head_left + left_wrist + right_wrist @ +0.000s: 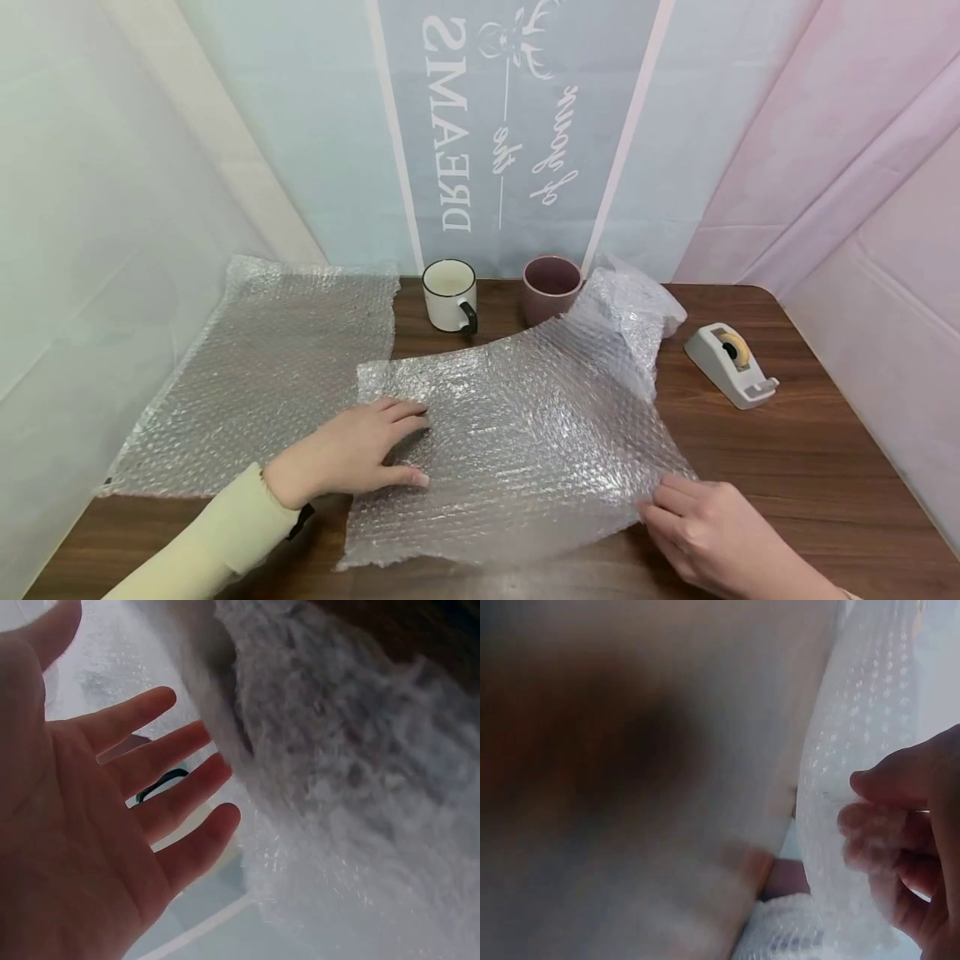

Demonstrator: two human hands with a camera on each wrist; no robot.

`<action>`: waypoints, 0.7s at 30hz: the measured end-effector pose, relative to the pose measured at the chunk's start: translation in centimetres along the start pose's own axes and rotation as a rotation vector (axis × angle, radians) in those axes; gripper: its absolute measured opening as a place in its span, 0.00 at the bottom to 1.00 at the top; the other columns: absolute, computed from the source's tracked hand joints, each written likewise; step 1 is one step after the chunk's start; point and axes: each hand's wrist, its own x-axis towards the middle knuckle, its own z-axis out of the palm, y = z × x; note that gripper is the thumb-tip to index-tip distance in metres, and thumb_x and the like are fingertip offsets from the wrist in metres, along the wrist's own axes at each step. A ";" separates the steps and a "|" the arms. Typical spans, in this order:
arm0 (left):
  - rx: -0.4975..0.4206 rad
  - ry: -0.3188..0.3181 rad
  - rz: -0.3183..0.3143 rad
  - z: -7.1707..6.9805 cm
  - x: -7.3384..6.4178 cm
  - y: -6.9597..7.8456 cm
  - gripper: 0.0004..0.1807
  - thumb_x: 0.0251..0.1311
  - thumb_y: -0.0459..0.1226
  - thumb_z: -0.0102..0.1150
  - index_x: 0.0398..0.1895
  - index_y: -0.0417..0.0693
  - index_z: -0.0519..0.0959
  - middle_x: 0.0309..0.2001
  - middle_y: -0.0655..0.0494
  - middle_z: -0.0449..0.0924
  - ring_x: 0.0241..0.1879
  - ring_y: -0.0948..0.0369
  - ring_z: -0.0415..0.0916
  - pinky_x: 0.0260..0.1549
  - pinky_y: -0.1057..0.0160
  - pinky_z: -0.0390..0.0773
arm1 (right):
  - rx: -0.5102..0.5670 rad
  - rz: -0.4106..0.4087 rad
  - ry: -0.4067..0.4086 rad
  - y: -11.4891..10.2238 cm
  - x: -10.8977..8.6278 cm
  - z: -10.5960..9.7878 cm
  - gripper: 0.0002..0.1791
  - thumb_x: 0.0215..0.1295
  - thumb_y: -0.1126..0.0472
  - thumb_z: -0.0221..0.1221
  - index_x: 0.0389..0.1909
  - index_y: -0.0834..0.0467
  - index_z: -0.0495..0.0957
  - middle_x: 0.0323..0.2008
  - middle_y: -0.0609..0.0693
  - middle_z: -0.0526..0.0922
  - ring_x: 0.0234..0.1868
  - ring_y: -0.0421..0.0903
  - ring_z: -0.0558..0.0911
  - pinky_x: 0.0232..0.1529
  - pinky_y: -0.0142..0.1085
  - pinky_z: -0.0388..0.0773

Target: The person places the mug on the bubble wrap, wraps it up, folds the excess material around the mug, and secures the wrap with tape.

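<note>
A sheet of clear bubble wrap (517,425) lies over the middle of the wooden table, its right front corner lifted. My right hand (708,533) pinches that corner between thumb and fingers; in the right wrist view the fingers (866,840) show through the film. Over the sheet's left edge my left hand (360,450) is spread, fingers straight and apart; whether it touches the film I cannot tell. The left wrist view shows its palm (67,817) beside blurred bubble wrap (337,750). A second bubble wrap sheet (262,367) lies flat to the left.
Behind the sheet stand a white mug (444,304) with a black handle and a mauve cup (547,292). Crumpled bubble wrap (633,308) bunches up beside the cup. A white tape dispenser (727,367) sits at the right on the table (810,467). Hung cloth (517,125) borders the back.
</note>
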 end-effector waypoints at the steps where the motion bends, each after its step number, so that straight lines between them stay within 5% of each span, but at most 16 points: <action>1: 0.001 -0.016 -0.005 0.1 0.1 0.0 0.47 0.57 0.72 0.51 0.69 0.49 0.72 0.71 0.48 0.66 0.68 0.46 0.64 0.63 0.44 0.68 | 0.018 0.005 -0.015 -0.3 -0.2 0.0 0.23 0.76 0.57 0.41 0.21 0.51 0.77 0.21 0.38 0.69 0.23 0.33 0.66 0.17 0.20 0.64; 8: -0.007 -0.090 0.024 0.2 1.2 -0.1 0.59 0.46 0.78 0.51 0.76 0.50 0.63 0.77 0.49 0.52 0.75 0.46 0.49 0.69 0.44 0.57 | 0.131 -0.006 -0.068 -1.6 -1.1 0.8 0.23 0.75 0.58 0.37 0.18 0.45 0.68 0.20 0.33 0.62 0.24 0.27 0.59 0.20 0.14 0.50; 14: -0.021 -0.160 0.064 0.2 2.3 -0.3 0.66 0.39 0.80 0.54 0.78 0.50 0.58 0.79 0.51 0.45 0.77 0.46 0.42 0.70 0.42 0.55 | 0.257 0.036 -0.223 -1.8 -1.5 1.0 0.16 0.49 0.66 0.64 0.19 0.42 0.70 0.23 0.29 0.64 0.25 0.23 0.60 0.21 0.13 0.52; 17: -0.022 -0.175 0.067 0.3 2.6 -0.2 0.68 0.36 0.79 0.56 0.78 0.49 0.57 0.80 0.51 0.43 0.77 0.47 0.40 0.70 0.43 0.53 | 0.401 0.128 -0.373 -1.6 -1.5 0.4 0.10 0.56 0.55 0.70 0.26 0.41 0.77 0.27 0.26 0.68 0.27 0.23 0.64 0.24 0.12 0.57; 19: -0.009 -0.180 0.069 0.4 2.8 -0.2 0.68 0.35 0.79 0.57 0.78 0.49 0.56 0.80 0.51 0.42 0.77 0.47 0.39 0.71 0.43 0.52 | 0.512 0.201 -0.452 -1.4 -1.2 -0.3 0.04 0.63 0.50 0.67 0.33 0.43 0.82 0.30 0.26 0.72 0.29 0.23 0.68 0.26 0.14 0.63; 21: -0.002 -0.181 0.069 0.5 2.8 -0.2 0.69 0.35 0.78 0.58 0.79 0.49 0.55 0.80 0.51 0.41 0.77 0.47 0.39 0.70 0.43 0.53 | 0.531 0.236 -0.490 -0.9 -0.6 -1.1 0.09 0.66 0.44 0.64 0.39 0.44 0.83 0.33 0.26 0.74 0.32 0.25 0.71 0.28 0.17 0.68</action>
